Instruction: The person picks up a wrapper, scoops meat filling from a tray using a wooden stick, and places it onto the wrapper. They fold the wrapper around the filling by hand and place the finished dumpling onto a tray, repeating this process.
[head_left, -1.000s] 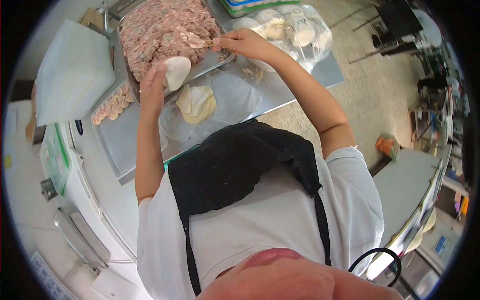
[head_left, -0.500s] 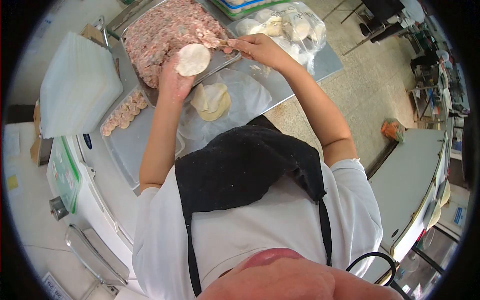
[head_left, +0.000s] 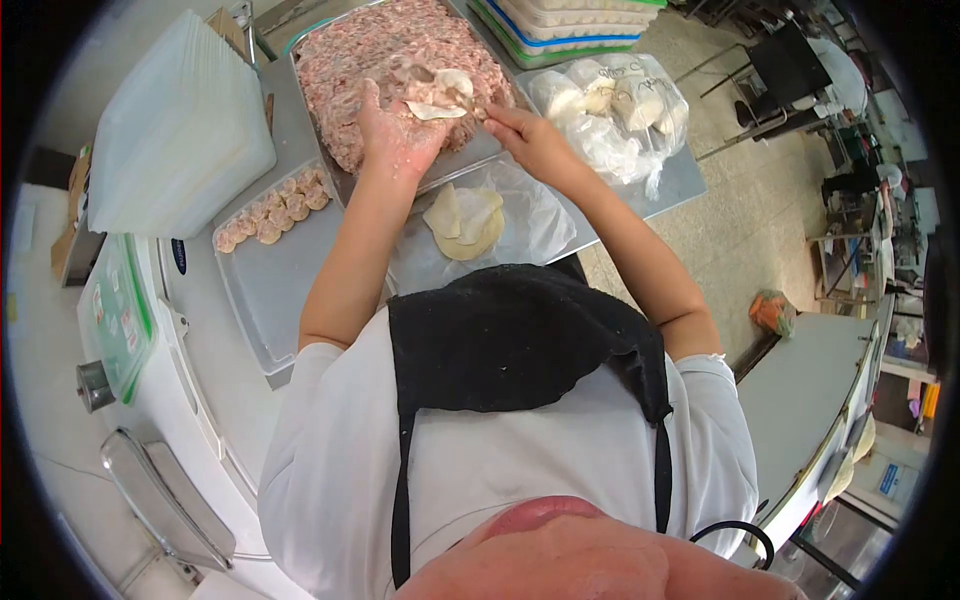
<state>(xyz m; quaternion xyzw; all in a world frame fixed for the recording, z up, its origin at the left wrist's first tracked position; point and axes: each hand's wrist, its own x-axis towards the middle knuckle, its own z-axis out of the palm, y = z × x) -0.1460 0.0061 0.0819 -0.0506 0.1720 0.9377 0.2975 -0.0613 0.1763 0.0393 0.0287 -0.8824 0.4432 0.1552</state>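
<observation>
My left hand is palm up over the near edge of the meat tray, holding a round white wrapper on its fingers. Beside it my right hand grips a thin spreading tool, whose far end lies at the wrapper with some meat filling. Behind both hands a metal tray is heaped with pinkish minced meat. A stack of pale wrappers rests on a plastic sheet nearer my body. To the left, small filled dumplings line the far end of a shallow tray.
Stacked translucent trays stand at the left. Plastic bags of white rounds lie at the right, near stacked lidded containers. A person in white is in the far right background.
My left hand has turned palm up with the wrapper, and the right hand's tool has come from over the meat to the wrapper. The view has shifted.
</observation>
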